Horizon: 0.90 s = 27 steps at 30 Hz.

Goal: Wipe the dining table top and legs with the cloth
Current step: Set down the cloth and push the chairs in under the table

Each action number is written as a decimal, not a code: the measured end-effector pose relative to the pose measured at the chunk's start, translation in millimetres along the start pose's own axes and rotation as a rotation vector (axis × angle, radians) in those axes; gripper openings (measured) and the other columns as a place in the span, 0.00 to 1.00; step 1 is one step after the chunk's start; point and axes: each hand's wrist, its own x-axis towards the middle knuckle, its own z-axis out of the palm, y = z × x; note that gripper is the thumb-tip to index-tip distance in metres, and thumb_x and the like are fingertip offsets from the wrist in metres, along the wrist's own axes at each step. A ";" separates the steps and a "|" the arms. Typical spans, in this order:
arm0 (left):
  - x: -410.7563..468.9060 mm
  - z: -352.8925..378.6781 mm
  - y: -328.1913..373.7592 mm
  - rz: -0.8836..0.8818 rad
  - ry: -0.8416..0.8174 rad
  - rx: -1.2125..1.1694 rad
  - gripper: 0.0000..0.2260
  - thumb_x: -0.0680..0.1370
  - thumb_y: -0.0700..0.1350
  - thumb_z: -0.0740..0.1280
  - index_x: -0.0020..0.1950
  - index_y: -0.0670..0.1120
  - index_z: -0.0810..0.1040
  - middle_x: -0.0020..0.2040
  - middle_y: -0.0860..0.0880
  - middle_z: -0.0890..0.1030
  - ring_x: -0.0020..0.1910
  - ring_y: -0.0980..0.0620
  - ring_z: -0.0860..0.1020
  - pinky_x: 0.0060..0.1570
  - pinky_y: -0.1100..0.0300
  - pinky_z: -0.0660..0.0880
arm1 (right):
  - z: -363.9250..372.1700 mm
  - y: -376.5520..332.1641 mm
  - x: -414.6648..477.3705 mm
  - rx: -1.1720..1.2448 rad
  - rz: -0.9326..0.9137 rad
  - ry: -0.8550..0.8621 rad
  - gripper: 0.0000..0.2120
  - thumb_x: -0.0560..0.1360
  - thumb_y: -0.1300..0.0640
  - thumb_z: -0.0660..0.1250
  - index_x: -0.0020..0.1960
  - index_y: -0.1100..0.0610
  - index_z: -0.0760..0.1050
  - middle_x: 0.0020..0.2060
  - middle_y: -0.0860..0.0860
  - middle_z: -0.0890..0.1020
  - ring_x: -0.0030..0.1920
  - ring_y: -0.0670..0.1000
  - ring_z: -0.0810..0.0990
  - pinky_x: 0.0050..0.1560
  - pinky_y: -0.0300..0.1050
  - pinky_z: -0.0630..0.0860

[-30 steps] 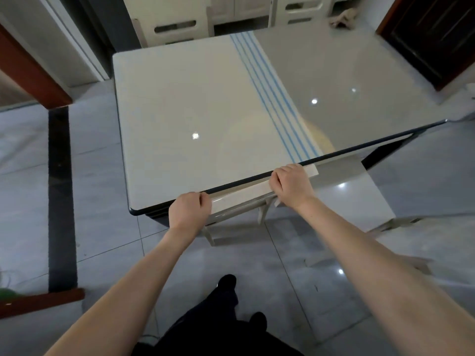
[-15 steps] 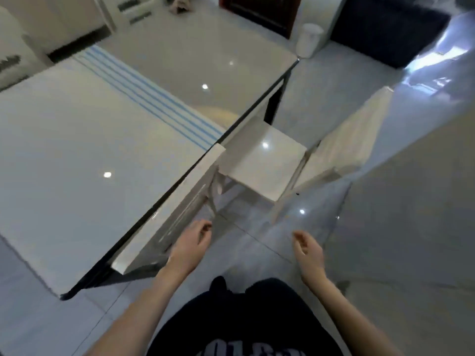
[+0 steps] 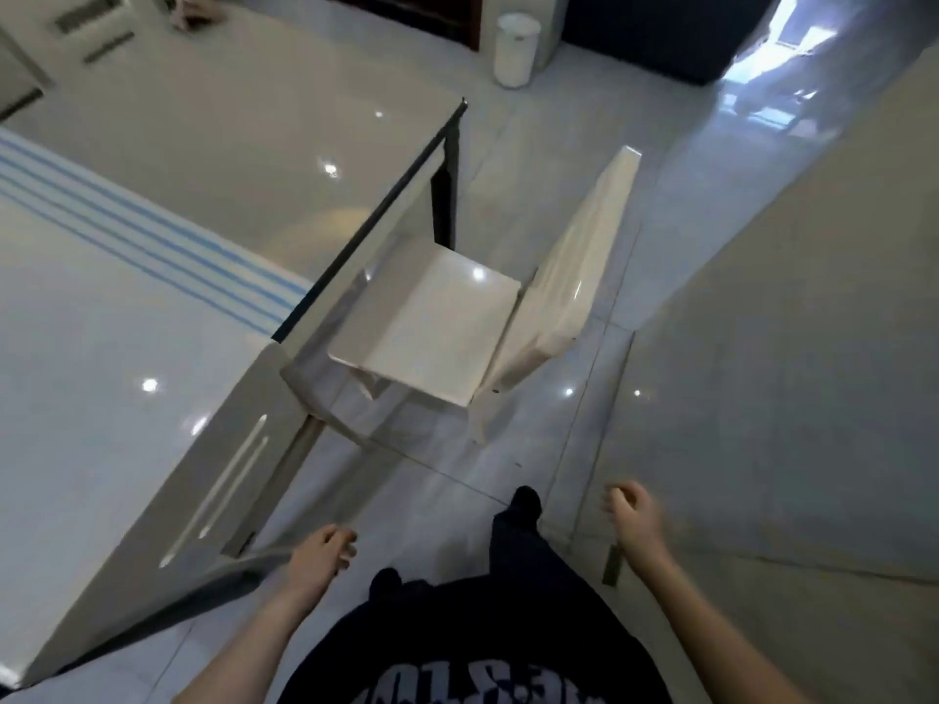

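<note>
Off the near edge of the glossy white tabletop (image 3: 91, 378) with blue stripes, left hand (image 3: 325, 551) and right hand (image 3: 635, 515) hang free, each grip loosely curled, holding nothing. No wiping under way, I'd judge; the next move calls for fetching the cloth. A crumpled beige lump (image 3: 190, 15) at the far edge may be it, blurred and cut off. Only 1 dark table leg (image 3: 441, 205) shows.

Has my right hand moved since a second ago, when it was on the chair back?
Yes. The right hand has left the chair back and now hangs over the floor, away from the dining table edge, holding nothing.
</note>
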 end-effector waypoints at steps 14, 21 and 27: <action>-23.1 115.4 240.1 0.317 0.156 -0.066 0.09 0.80 0.42 0.60 0.45 0.51 0.77 0.44 0.51 0.81 0.45 0.49 0.79 0.50 0.53 0.74 | -79.9 -221.4 184.5 0.203 -0.422 0.052 0.08 0.76 0.65 0.60 0.50 0.59 0.76 0.38 0.54 0.79 0.37 0.46 0.79 0.45 0.44 0.77; -1.1 154.7 371.3 0.650 0.096 0.134 0.10 0.80 0.47 0.59 0.58 0.46 0.75 0.53 0.52 0.76 0.50 0.55 0.73 0.45 0.66 0.63 | -83.4 -305.5 218.2 -0.233 -0.959 0.050 0.11 0.76 0.62 0.60 0.54 0.61 0.78 0.48 0.54 0.81 0.49 0.51 0.77 0.52 0.39 0.71; 24.9 180.0 405.2 0.605 0.005 0.209 0.14 0.81 0.52 0.55 0.57 0.46 0.75 0.55 0.47 0.77 0.55 0.48 0.75 0.52 0.55 0.68 | -69.7 -332.7 258.4 -0.709 -1.207 -0.214 0.15 0.78 0.57 0.58 0.54 0.62 0.80 0.53 0.55 0.81 0.59 0.56 0.76 0.62 0.45 0.68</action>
